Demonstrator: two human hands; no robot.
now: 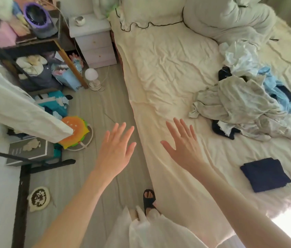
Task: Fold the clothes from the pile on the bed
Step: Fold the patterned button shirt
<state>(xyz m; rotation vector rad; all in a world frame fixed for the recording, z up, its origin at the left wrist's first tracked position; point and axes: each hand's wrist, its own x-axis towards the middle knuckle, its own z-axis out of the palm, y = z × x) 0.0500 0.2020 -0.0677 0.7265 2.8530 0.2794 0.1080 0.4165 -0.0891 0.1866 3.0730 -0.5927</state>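
- Bedroom, cream bed [168, 72] fills the right side, grey floor on the left.
- Pile of clothes [248, 104] lies crumpled on the bed's far right, long axis running away from the person; a folded navy garment [265, 174] sits nearer, apart from it.
- Right hand [181, 145] over the bed edge, grip wide, fingers spread, holding nothing; nearer the pile, which lies right and forward.
- Left hand [114, 151] over the floor, equally spread and holding nothing.

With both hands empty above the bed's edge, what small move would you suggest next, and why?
Probably reach the right hand toward the pile of clothes and take the pale grey garment on top. Both hands are open and hold nothing, the left hand over the floor, and only one navy piece lies folded.
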